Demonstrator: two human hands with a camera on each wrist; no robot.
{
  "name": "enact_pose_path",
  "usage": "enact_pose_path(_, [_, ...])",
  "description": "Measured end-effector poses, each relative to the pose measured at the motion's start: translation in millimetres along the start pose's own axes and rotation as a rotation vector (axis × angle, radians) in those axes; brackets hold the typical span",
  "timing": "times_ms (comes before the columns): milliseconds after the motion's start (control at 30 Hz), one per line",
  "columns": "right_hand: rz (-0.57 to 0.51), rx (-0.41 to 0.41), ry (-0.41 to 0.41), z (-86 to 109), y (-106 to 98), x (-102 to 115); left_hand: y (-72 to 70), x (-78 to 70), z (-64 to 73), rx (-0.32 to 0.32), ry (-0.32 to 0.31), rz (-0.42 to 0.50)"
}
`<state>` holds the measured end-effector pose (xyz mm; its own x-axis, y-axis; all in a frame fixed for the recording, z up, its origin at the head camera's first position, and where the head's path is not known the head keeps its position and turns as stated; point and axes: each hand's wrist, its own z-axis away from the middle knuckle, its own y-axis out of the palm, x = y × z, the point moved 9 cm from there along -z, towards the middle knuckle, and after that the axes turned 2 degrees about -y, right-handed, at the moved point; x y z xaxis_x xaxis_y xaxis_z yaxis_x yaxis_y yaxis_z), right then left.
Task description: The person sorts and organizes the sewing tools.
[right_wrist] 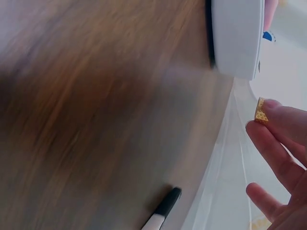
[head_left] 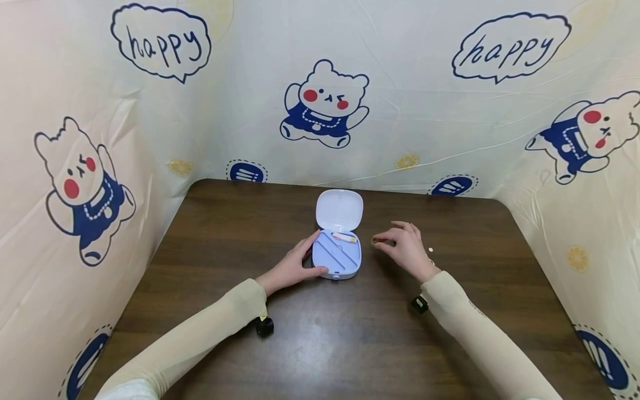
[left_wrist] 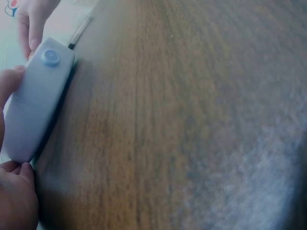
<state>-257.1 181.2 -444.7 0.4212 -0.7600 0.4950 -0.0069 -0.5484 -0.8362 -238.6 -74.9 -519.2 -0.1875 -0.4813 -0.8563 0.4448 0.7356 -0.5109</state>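
Observation:
A light-blue storage case (head_left: 336, 258) stands on the table with its white lid (head_left: 339, 210) raised at the back. Its inside is split by diagonal dividers, and a small pale strip with pink and orange marks (head_left: 344, 238) lies in the back compartment. My left hand (head_left: 292, 268) grips the case's left side, thumb at the front edge. Just right of the case, my right hand (head_left: 407, 249) pinches a small gold piece with a dotted surface (right_wrist: 261, 111) between thumb and index finger, above the table; its exact kind cannot be told.
A slim pen-like stick with a black end and white body (right_wrist: 165, 208) lies on the table beneath the right hand, mostly hidden in the head view. The brown wooden table (head_left: 320, 344) is bordered by printed cloth (head_left: 410, 122) at the back and both sides.

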Motion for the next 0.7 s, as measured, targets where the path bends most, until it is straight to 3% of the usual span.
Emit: enact_pose_path(700, [-0.041,0.044,-0.010,-9.1,24,21,0.1,0.8,-0.2,-0.005,-0.005,-0.017])
